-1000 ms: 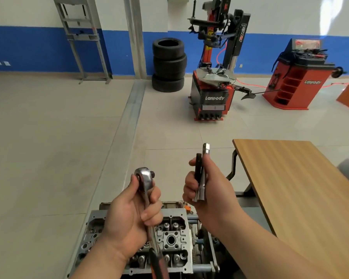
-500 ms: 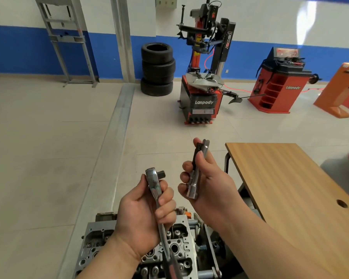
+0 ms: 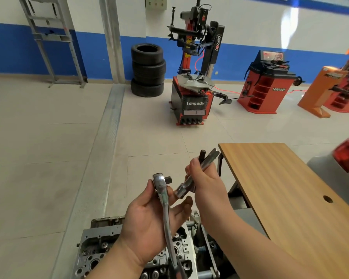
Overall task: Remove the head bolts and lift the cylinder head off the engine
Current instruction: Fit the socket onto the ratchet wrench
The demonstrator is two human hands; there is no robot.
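My left hand [image 3: 149, 224] loosely cradles ratchet [image 3: 163, 196]; right hand [image 3: 207, 182] grips extension bar [image 3: 197, 174]. Cylinder head [image 3: 93, 256] below hands: heavy, rigid; I'd grab opposite ends.

"Lanpody", "power" on tyre changer [image 3: 193, 105]; "Lanpody", seemingly, on balancer [image 3: 270, 85].

cylinder head [image 3: 93, 256] cut off below.

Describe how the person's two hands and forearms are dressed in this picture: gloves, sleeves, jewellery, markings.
Both are bare. The left hand and right hand wear no gloves; no rings, watch or markings show. No sleeve is visible on either forearm up to the picture's edge.
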